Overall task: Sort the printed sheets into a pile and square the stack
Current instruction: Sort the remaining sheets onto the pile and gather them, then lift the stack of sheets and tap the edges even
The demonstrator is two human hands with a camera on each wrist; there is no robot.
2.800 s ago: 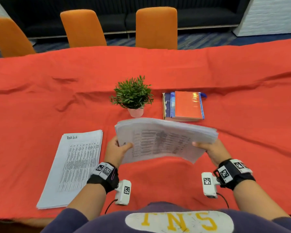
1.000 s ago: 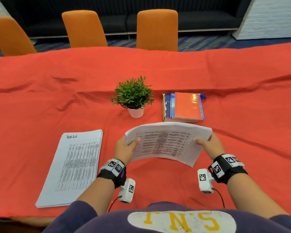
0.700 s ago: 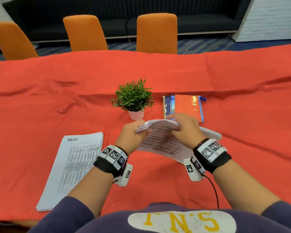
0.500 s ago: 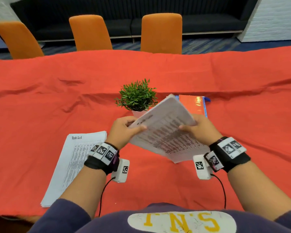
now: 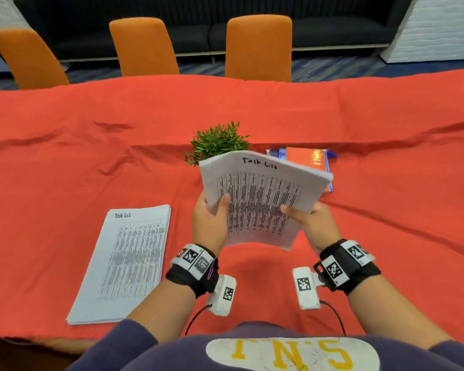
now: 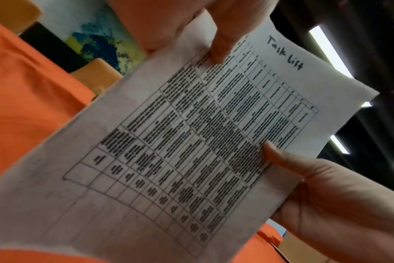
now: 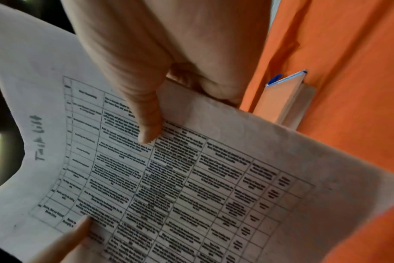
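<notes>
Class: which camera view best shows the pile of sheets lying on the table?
The head view: the pile lies whole on the red cloth, headed "Task List". Neither wrist view shows it; both are filled by the held sheets.

Matt, wrinkled red cloth covers the tabletop. The held sheets and the flat pile left of them are matt white paper. The book behind the held sheets has a glossy orange cover.

Both hands raised, thumbs forward, fingers curled in a grip
</notes>
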